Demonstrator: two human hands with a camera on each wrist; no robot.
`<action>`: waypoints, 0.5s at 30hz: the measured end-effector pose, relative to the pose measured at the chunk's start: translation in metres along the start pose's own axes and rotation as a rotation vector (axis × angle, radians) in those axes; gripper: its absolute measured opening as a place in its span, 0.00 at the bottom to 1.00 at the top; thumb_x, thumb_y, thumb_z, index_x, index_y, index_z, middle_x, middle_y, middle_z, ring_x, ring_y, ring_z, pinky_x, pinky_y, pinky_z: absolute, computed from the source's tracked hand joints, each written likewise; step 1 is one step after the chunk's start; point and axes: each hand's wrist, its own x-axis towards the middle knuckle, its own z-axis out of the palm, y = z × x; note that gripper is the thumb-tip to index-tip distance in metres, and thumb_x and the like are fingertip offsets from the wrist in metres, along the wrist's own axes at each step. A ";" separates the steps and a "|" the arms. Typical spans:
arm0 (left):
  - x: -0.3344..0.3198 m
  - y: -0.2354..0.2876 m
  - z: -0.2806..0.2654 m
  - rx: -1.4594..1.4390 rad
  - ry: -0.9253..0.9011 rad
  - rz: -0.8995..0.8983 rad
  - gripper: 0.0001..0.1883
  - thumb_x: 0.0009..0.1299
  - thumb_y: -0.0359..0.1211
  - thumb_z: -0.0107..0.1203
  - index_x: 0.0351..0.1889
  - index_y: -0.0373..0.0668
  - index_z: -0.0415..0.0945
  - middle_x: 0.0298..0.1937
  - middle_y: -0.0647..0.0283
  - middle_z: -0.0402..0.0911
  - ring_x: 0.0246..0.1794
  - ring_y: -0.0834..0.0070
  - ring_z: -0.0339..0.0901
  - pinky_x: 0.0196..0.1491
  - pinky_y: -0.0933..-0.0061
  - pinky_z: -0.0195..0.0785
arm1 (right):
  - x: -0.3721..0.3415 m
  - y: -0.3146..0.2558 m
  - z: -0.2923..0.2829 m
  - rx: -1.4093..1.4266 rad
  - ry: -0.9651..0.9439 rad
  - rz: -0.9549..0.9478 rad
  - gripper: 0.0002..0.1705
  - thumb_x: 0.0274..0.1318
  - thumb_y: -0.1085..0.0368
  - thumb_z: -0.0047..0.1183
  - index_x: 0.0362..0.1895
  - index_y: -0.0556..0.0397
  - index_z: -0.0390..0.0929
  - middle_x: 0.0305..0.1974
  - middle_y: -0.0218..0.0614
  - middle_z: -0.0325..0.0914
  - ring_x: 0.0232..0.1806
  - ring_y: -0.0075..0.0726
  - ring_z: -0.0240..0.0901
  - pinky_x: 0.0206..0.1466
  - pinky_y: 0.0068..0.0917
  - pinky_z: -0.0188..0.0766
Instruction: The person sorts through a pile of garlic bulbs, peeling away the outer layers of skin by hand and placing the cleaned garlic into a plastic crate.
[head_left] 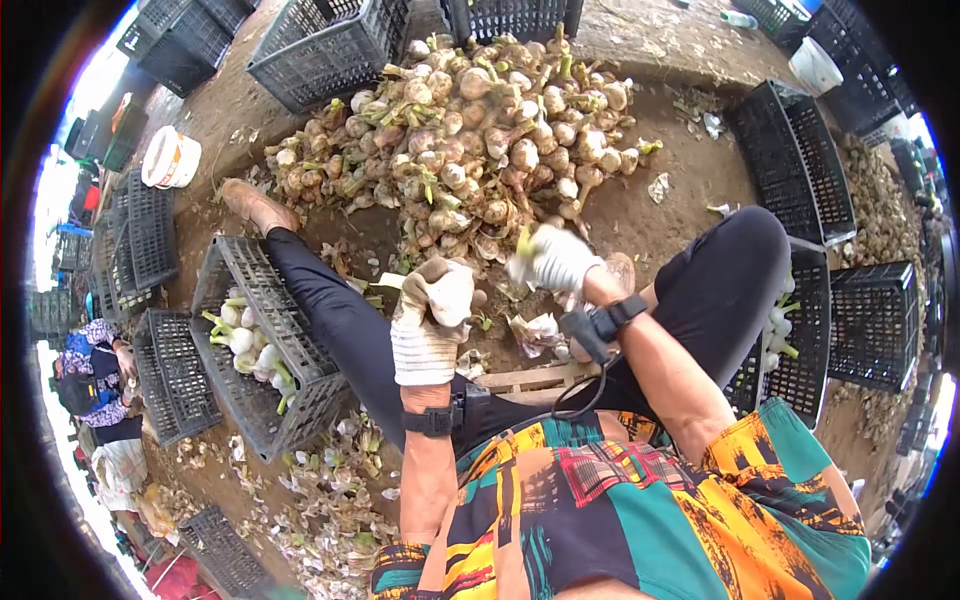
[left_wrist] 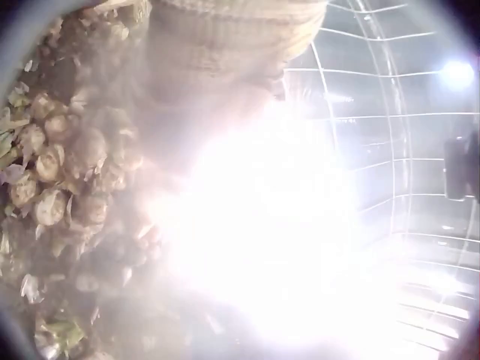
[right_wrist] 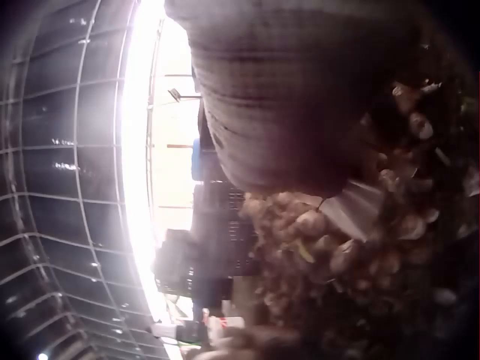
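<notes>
My gloved left hand [head_left: 432, 325] grips a whitish garlic bulb [head_left: 452, 298] in front of my lap, and a pale cut stem [head_left: 390, 281] sticks out to its left. Glare washes out most of the left wrist view, hiding the bulb there. To the right, my gloved right hand [head_left: 563, 262] is blurred, its fingers bent, with a yellowish-green bit at the fingertips. Under that hand the right wrist view shows a pale flat piece [right_wrist: 354, 210]; I cannot tell what it is. Beyond both hands lies a large heap of untrimmed garlic [head_left: 470, 140] on the ground.
A black crate [head_left: 285, 350] holding cleaned garlic bulbs stands by my left leg. Another crate [head_left: 805, 340] with bulbs is partly behind my right knee. Empty crates [head_left: 330, 50] stand around the heap. A white bucket [head_left: 171, 158] is at left, and another person [head_left: 95, 375] sits beyond.
</notes>
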 end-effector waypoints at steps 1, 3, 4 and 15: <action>0.004 -0.001 -0.003 0.014 0.042 0.028 0.19 0.68 0.43 0.57 0.45 0.37 0.75 0.40 0.55 0.79 0.34 0.67 0.80 0.35 0.69 0.77 | 0.002 -0.007 0.000 -0.343 -0.161 0.039 0.19 0.54 0.53 0.53 0.41 0.56 0.79 0.40 0.52 0.79 0.45 0.54 0.76 0.47 0.40 0.73; 0.012 -0.001 -0.010 -0.061 0.166 0.085 0.20 0.66 0.42 0.59 0.45 0.34 0.76 0.36 0.56 0.79 0.31 0.67 0.79 0.29 0.70 0.78 | -0.024 -0.020 0.011 -0.317 -0.020 -0.017 0.30 0.53 0.52 0.54 0.57 0.56 0.70 0.53 0.52 0.72 0.52 0.51 0.72 0.55 0.39 0.68; 0.013 -0.004 -0.011 0.068 0.260 0.127 0.19 0.65 0.41 0.61 0.43 0.33 0.77 0.36 0.56 0.79 0.30 0.67 0.79 0.28 0.71 0.77 | -0.024 -0.025 0.011 0.114 0.036 -0.095 0.33 0.52 0.53 0.57 0.59 0.57 0.68 0.51 0.49 0.74 0.47 0.44 0.73 0.50 0.35 0.70; 0.025 -0.046 -0.026 0.435 0.505 0.089 0.08 0.67 0.31 0.57 0.38 0.35 0.80 0.36 0.59 0.81 0.34 0.70 0.78 0.37 0.70 0.75 | -0.032 -0.036 0.023 1.269 -0.122 0.133 0.23 0.51 0.68 0.58 0.53 0.57 0.73 0.38 0.35 0.78 0.32 0.23 0.73 0.33 0.19 0.71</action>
